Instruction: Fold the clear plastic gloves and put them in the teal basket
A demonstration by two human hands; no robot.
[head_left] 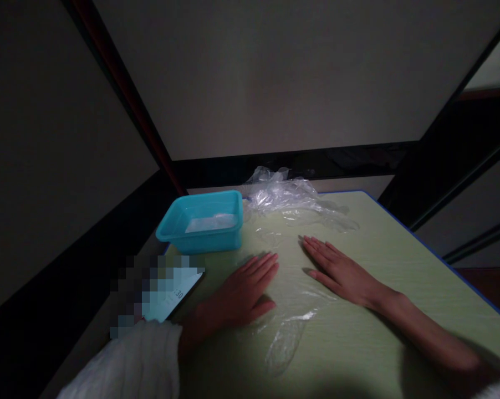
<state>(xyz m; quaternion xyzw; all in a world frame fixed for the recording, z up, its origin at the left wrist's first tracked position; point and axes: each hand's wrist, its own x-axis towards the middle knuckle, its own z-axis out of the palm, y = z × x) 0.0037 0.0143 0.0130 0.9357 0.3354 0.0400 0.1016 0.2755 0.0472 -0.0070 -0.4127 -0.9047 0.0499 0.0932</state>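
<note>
My left hand [248, 291] lies palm down with its fingers stretched out, at the left edge of a thin clear plastic glove [287, 332] that is spread on the table. On the other side, my right hand [343, 271] rests flat, fingers extended and thumb apart. Both hands appear to touch the table or the film; exactly how much film lies under them I cannot tell. Behind them a crumpled heap of clear plastic [279, 194] sits at the table's far edge.
A turquoise plastic basket [204, 242] with something white inside stands at the back left. Beside my left forearm lies a phone [173, 293] with a lit screen, partly blurred. The pale green table [399, 266] has a blue edge, and large panels rise behind it.
</note>
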